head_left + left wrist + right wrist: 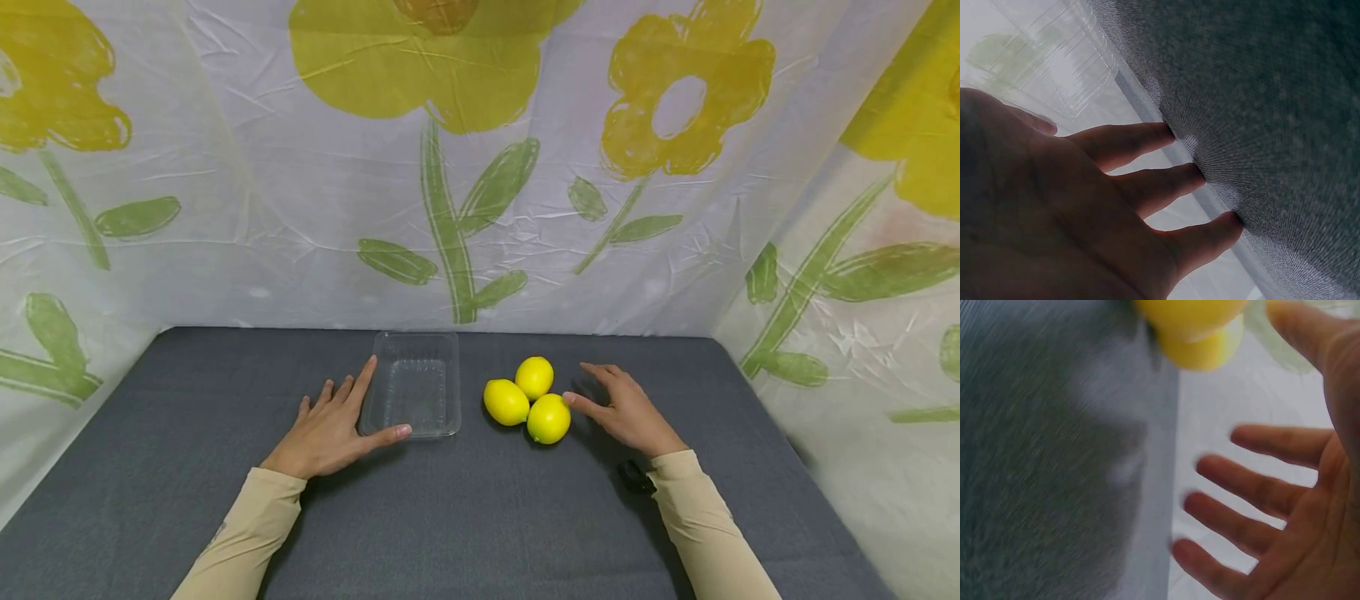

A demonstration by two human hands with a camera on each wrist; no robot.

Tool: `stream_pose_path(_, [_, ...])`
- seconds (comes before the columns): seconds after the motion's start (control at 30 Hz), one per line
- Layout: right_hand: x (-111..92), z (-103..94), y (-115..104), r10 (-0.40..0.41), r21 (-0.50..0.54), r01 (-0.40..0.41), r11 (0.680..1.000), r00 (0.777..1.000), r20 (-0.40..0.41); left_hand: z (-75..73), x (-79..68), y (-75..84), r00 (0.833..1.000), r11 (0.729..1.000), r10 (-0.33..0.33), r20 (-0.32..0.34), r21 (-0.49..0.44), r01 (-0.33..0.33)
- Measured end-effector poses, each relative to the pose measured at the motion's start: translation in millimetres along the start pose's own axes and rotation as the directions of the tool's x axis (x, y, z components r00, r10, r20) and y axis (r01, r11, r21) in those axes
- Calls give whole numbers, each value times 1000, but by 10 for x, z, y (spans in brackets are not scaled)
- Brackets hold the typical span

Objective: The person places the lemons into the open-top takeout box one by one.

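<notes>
A clear plastic container (415,425) stands near the back of the table, its inside showing no contents. My left hand (330,429) lies along its left side, thumb at the front edge and index finger at the left rim. In the left wrist view, three fingertips (1232,222) touch the grey cloth, beside the container wall (1079,69). Three yellow lemons (506,402) sit clustered right of the container. Just right of them is my right hand (626,412), fingers spread and relaxed, thumb tip close to the nearest lemon (549,419). The right wrist view shows the palm holding nothing.
A dark grey cloth (465,525) covers the table. Behind it and along the sides hangs a white curtain (300,275) printed with yellow flowers and green stems. A small black object (636,477) is at the right wrist, by the sleeve cuff.
</notes>
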State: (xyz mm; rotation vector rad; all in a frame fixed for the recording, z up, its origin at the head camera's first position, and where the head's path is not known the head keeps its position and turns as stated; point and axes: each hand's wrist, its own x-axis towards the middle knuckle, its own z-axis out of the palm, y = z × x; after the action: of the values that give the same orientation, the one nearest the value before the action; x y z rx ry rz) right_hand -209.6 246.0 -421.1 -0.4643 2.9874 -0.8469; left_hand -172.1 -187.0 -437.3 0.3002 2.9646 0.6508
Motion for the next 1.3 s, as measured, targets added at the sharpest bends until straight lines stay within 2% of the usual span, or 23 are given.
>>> stream_pose_path(0.17, [-22, -37, -89, -61, 82, 56, 995, 997, 51, 9, -1, -9, 1000, 1000, -8, 9, -8, 8])
stream_pose_path(0.43, [-37, -37, -143, -112, 113, 101, 988, 989, 96, 10, -2, -23, 1000, 1000, -8, 9, -9, 9])
stream_pose_path(0.6, [-32, 0, -185, -104, 95, 94, 991, 989, 109, 12, 1, -20, 1000, 1000, -11, 12, -13, 11])
stream_pose_path(0.87, [-41, 75, -262, -41, 39, 37, 999, 992, 119, 5, -4, -7, 1000, 1000, -14, 17, -12, 14])
stream_pose_path(1.3, [-45, 149, -323, -26, -37, 29, 999, 997, 77, -5, 6, 5, 1000, 1000, -6, 16, -11, 6])
